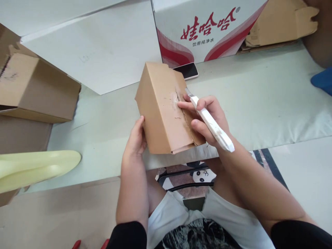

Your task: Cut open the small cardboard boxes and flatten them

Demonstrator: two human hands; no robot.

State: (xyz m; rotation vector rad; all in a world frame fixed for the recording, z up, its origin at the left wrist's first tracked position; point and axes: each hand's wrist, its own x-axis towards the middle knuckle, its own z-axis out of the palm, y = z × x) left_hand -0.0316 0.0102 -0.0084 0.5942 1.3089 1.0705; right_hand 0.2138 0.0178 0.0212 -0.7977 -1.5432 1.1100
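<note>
Left hand (135, 138) gripping the left side of a brown cardboard box (149, 114); right hand (211, 116) closed around a white box cutter (211, 124), fingers against the box's upper face. Box: plain, scuffed, clear tape torn along the seam. Long axis runs away from the person, far end leaning left. Cutter blade points away and left, handle back toward right wrist. Box at table (259, 100) front edge, phone (191, 71) just behind.

There are two hands (135, 138) (218, 116), one held carton (163, 121), one cutter (211, 123) and one phone (187, 70).
</note>
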